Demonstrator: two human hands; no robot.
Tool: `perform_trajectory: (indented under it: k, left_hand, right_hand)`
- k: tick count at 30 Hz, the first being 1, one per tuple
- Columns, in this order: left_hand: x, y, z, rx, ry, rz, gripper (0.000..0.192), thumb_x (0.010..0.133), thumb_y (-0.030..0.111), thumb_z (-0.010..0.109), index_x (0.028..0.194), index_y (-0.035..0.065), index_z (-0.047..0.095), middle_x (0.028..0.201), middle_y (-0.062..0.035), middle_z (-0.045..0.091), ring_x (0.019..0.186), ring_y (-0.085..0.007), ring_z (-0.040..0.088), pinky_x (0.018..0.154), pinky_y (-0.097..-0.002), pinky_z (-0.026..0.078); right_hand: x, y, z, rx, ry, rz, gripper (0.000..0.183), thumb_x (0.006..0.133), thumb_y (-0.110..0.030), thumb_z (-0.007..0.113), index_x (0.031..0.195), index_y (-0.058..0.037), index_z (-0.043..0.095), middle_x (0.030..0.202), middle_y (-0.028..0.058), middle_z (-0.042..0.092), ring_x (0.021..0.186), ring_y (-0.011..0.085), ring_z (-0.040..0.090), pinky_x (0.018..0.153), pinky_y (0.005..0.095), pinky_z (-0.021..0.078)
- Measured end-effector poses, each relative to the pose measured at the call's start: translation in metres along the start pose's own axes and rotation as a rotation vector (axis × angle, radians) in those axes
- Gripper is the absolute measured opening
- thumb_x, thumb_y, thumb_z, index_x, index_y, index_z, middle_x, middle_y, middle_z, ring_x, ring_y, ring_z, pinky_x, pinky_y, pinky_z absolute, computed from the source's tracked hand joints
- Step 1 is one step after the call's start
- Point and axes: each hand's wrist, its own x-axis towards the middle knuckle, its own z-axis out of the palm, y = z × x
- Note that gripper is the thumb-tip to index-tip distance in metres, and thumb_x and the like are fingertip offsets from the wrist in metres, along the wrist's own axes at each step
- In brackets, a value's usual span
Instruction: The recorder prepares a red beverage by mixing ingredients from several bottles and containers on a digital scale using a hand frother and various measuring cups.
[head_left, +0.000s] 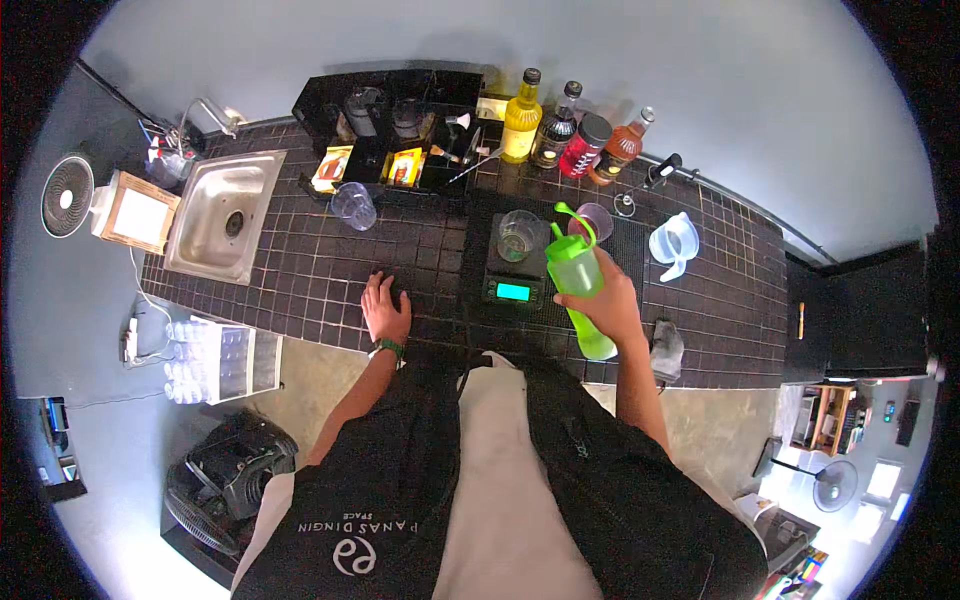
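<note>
My right hand (611, 304) grips a green plastic squeeze bottle (579, 281) around its middle, its flip cap hanging open on a strap. Just left of the bottle, a clear cup (517, 235) stands on a black digital scale (514, 271) with a lit display. What the cup holds is too small to make out. A pinkish clear cup (592, 223) sits behind the bottle's top, partly hidden by it. On the dark tiled counter (427, 262), my left hand (386, 311) rests palm down, fingers apart and holding nothing.
Several syrup bottles (523, 124) line the wall behind the scale, beside a black organizer (375, 169) with packets and tools. A clear plastic cup (353, 206) stands before it. A steel sink (225, 217) lies left; a measuring jug (674, 244) and grey cloth (667, 351) are right.
</note>
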Motion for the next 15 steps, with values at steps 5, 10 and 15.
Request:
perform_trajectory:
  k: [5, 10, 15]
  left_hand:
    - [0.001, 0.005, -0.002, -0.005, 0.050, 0.014, 0.039, 0.094, 0.021, 0.066, 0.129, 0.0049, 0.061, 0.142, -0.0141, 0.055, 0.137, -0.0337, 0.048, 0.117, -0.0478, 0.035]
    - [0.018, 0.026, -0.031, -0.758, 0.000, -0.114, 0.028, 0.097, 0.009, 0.063, 0.124, 0.0012, 0.063, 0.124, -0.0146, 0.066, 0.117, -0.0274, 0.063, 0.104, -0.0383, 0.047]
    - [0.046, 0.121, -0.077, -0.924, -0.568, 0.130, 0.019, 0.103, 0.010, 0.058, 0.117, 0.0020, 0.068, 0.116, -0.0093, 0.070, 0.101, -0.0182, 0.068, 0.089, -0.0315, 0.054]
  right_hand:
    - [-0.044, 0.015, 0.000, 0.332, 0.309, 0.051, 0.093, 0.065, -0.025, 0.095, 0.142, -0.0002, 0.050, 0.118, 0.0175, 0.071, 0.106, 0.0273, 0.070, 0.095, 0.0402, 0.0545]
    - [-0.085, 0.043, -0.014, 0.312, 0.514, 0.061, 0.088, 0.065, -0.013, 0.095, 0.139, -0.0009, 0.048, 0.121, 0.0136, 0.066, 0.108, 0.0243, 0.064, 0.096, 0.0390, 0.0515]
    - [-0.116, 0.042, -0.030, 0.327, 0.633, 0.228, 0.092, 0.066, -0.014, 0.096, 0.141, -0.0013, 0.044, 0.119, 0.0121, 0.065, 0.106, 0.0242, 0.064, 0.096, 0.0393, 0.0517]
